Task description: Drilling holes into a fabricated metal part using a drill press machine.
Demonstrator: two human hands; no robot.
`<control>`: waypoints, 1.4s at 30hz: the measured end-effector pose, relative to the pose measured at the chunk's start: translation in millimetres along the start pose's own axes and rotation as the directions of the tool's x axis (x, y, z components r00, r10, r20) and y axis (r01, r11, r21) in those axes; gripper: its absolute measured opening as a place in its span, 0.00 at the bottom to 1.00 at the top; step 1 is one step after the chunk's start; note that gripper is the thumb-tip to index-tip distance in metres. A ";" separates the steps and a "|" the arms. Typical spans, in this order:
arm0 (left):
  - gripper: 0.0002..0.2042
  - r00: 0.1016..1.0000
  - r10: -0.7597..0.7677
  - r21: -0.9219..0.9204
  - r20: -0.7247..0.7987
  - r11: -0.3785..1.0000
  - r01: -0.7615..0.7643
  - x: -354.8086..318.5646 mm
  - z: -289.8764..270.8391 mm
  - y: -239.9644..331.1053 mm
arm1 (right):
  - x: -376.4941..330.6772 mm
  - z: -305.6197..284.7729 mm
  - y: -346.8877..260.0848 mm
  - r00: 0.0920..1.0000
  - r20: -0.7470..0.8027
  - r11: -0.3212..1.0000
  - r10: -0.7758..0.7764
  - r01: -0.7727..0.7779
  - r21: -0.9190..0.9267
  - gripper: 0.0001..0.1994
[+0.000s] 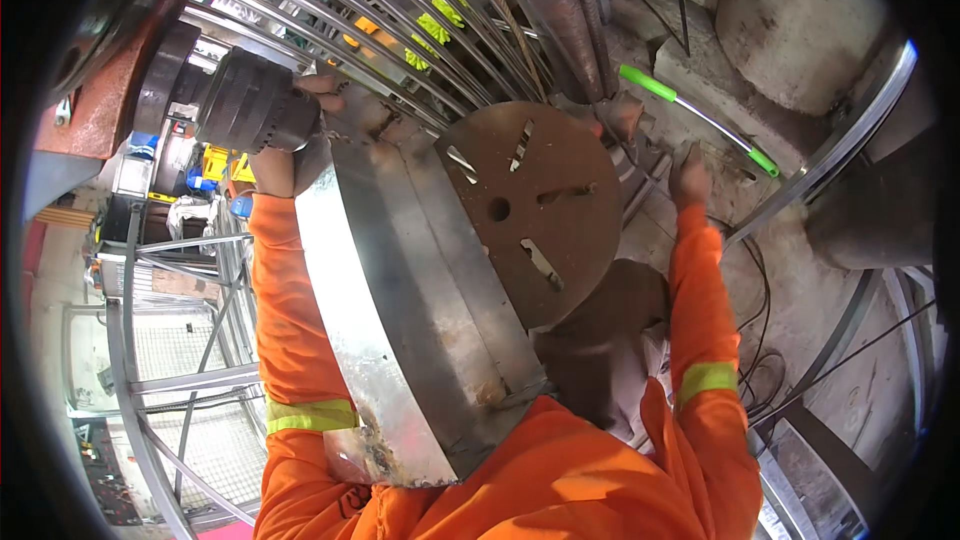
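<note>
A large bent sheet-metal piece [385, 270], shiny along its left edge, leans from my body up toward the drill chuck [255, 105]. My left hand [275, 170] reaches behind the dark chuck and grips the upper end of this piece; the chuck hides its middle, with fingertips showing above. Against the sheet's right side is a round, rusty slotted drill-press table [560, 225]. To the right of that table my right hand [688, 178] is closed beside a bracket and thin rods. What it holds, if anything, is hidden.
A lever with green grips [700, 120] lies beyond my right hand. Steel bars [350, 30] run across the top, with yellow-green gloves [435, 30] behind them. A metal frame [190, 380] stands left, and cables [765, 340] hang at right.
</note>
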State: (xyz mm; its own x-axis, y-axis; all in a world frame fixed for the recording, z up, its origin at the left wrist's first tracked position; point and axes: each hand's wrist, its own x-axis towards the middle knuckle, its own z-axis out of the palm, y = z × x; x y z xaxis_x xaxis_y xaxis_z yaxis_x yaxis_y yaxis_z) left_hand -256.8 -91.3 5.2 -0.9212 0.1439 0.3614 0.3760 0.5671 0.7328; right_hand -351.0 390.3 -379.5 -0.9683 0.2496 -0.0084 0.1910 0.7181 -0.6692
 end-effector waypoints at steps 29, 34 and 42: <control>0.43 0.944 -0.265 -0.249 -0.198 0.945 0.213 4.0 47.8 29.3 | -63.4 -19.0 -20.7 0.970 0.200 0.821 0.138 -0.225 0.524 0.31; 0.39 0.937 -0.274 -0.448 -0.217 0.881 0.154 15.9 58.4 25.0 | -70.5 -56.0 -17.4 0.988 0.130 0.900 -0.085 0.021 0.435 0.29; 0.44 0.943 -0.257 -0.289 -0.213 0.938 0.190 8.3 43.4 31.7 | -81.3 -72.5 -67.3 0.973 0.229 0.916 0.007 -0.099 0.390 0.22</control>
State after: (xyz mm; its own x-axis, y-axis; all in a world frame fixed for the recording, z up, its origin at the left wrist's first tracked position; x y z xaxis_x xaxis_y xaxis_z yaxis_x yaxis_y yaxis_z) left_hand -256.8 -36.9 6.4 -0.9438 -0.1831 0.2751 0.2061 0.3246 0.9231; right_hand -273.5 368.8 -279.9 -0.9780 0.0994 -0.1836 0.2078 0.3798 -0.9014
